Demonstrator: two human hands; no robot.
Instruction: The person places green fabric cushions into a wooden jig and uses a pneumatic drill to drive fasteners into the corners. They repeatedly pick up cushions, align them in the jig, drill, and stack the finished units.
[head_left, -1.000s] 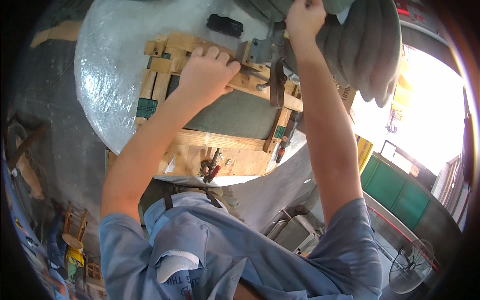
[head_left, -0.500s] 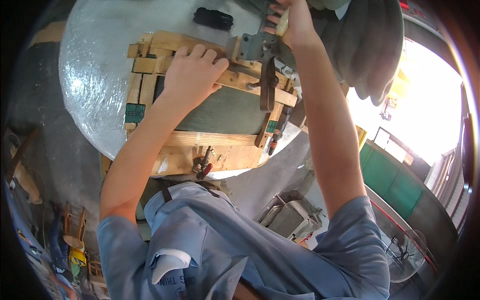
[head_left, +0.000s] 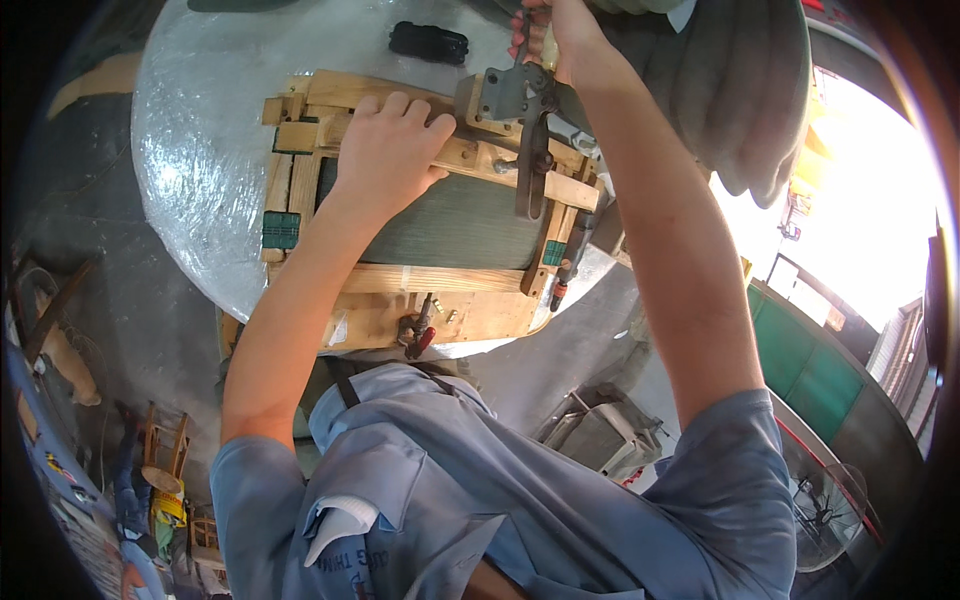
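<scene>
My left hand [head_left: 390, 150] is curled over a wooden bar [head_left: 475, 157] across the top of a wooden frame [head_left: 430, 277], fingers bent over its far edge. Inside the frame lies a dark green panel [head_left: 465, 225]. Up at the top, my right hand [head_left: 570, 40] is closed around the yellowish handle of a lever on a grey metal toggle clamp [head_left: 510, 95]. The clamp's long slotted arm [head_left: 533, 180] reaches over the bar, near a bolt [head_left: 505, 165]. Part of the right hand's grip is cut off by the picture's upper edge.
The frame lies on a round table wrapped in shiny plastic film [head_left: 185, 170]. Beyond it is a black object [head_left: 428, 42]. A red-handled clamp [head_left: 418, 338] sits at the near edge, a dark rod-shaped tool [head_left: 560, 285] at the right. Grey rounded cushions [head_left: 720, 90] and a fan [head_left: 825, 510] are to the right.
The view has shifted slightly, moving the scene a little rightward. My right hand has turned a little with the lever, whose upper part now shows more. My left hand stays on the bar.
</scene>
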